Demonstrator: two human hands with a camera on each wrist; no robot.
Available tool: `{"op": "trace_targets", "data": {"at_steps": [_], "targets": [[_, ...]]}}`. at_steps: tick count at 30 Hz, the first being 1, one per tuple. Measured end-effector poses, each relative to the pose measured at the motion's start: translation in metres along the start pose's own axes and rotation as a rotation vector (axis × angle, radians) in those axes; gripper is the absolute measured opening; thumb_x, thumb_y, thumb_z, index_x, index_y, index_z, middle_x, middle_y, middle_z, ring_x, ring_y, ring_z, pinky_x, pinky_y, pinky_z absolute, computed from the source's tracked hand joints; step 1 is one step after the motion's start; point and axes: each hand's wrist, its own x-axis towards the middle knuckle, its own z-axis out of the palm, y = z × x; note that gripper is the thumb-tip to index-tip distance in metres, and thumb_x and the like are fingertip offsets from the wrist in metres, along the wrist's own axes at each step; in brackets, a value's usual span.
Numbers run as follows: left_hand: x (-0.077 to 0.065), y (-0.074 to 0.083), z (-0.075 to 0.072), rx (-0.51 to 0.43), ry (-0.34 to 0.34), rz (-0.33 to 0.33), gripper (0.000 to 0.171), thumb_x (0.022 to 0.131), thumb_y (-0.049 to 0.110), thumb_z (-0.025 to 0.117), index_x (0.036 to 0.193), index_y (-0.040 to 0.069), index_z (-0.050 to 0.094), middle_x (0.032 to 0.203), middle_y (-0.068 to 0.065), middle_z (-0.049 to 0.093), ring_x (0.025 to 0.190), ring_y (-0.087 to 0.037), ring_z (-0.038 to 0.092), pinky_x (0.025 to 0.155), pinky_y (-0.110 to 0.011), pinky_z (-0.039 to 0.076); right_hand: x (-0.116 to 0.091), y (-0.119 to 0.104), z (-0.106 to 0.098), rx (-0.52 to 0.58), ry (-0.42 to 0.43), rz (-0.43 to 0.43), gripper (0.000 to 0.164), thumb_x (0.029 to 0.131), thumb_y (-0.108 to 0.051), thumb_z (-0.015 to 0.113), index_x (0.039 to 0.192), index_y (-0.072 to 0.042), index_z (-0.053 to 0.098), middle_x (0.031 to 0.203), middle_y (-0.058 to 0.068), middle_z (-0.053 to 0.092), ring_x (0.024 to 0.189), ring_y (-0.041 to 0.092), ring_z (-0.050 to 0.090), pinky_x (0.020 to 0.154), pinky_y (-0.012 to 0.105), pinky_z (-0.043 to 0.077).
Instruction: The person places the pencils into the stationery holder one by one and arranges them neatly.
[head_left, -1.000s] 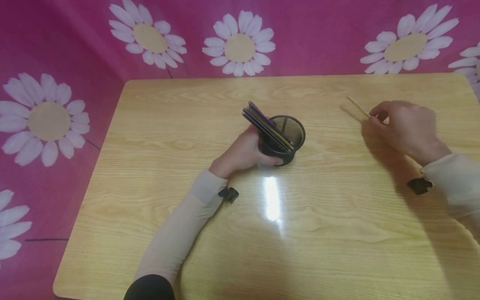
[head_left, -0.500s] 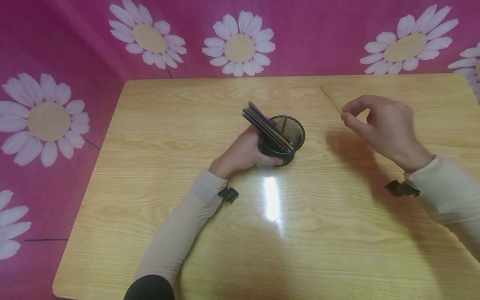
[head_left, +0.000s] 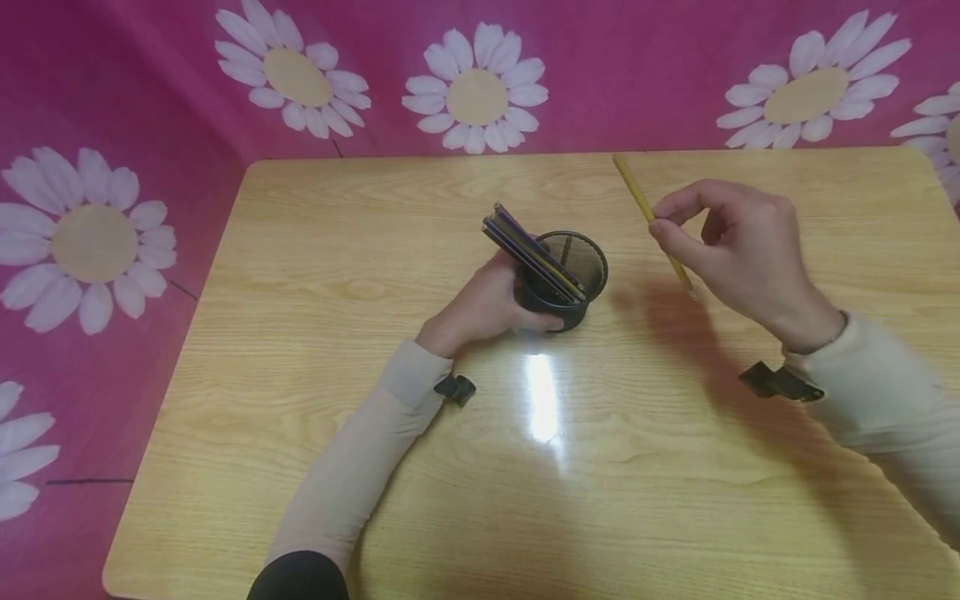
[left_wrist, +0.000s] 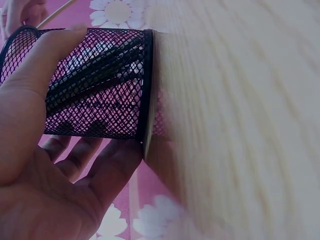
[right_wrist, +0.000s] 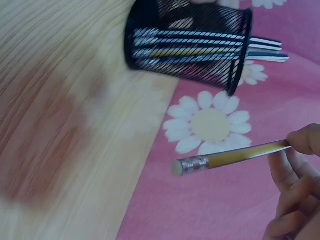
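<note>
My left hand (head_left: 487, 304) grips a black mesh pencil cup (left_wrist: 100, 80) round its side, with the thumb along one face and fingers on the other. Several dark and yellow pencils (head_left: 528, 250) lean inside the cup toward the left, their ends sticking out above the rim. To the right of the cup, my right hand (head_left: 750, 250) pinches a yellow pencil (head_left: 632, 187) between thumb and fingertips, raised over the table. Its eraser end (right_wrist: 187, 166) with a metal ferrule points down in the right wrist view.
Both hands are over a light wood-grain table (head_left: 300, 250). Behind it and to the left hangs a pink cloth (head_left: 637, 75) with large white daisies. A bright light reflection lies on the tabletop in front of the cup.
My right hand has moved left toward the cup and lifted, carrying the yellow pencil, more of which now shows below the fingers. The left hand and the cup have stayed in place.
</note>
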Motion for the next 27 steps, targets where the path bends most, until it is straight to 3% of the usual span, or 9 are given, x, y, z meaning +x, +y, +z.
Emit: {"op": "trace_targets", "data": {"at_steps": [3,11,27], "targets": [[0.0,-0.001,0.0,-0.004,-0.001,-0.001,0.106,0.071,0.019,0.104,0.157,0.0,0.045,0.141,-0.011,0.063,0.135,-0.019,0.056,0.122,-0.032,0.034,0.003,-0.008,0.004,0.049,-0.003,-0.011,0.009,0.094,-0.008,0.083,0.102,-0.005,0.083,0.095,-0.027,0.067,0.058,0.0,0.041,0.057,0.017,0.031],[-0.002,0.002,0.0,-0.022,0.004,0.026,0.1,0.073,0.014,0.103,0.155,0.0,0.048,0.135,-0.01,0.065,0.129,-0.018,0.059,0.119,-0.027,0.036,0.011,-0.025,0.011,0.122,-0.011,-0.077,0.009,0.096,-0.005,0.08,0.103,-0.002,0.082,0.092,0.0,0.078,0.057,0.003,0.041,0.055,0.017,0.031],[0.0,0.003,-0.001,-0.034,-0.002,0.055,0.093,0.074,0.01,0.102,0.151,0.001,0.05,0.132,-0.008,0.067,0.127,-0.017,0.06,0.118,-0.027,0.037,0.022,-0.053,0.02,0.248,-0.004,-0.111,0.009,0.095,-0.001,0.079,0.103,0.003,0.079,0.092,0.007,0.079,0.055,0.005,0.039,0.052,0.019,0.03]]}}
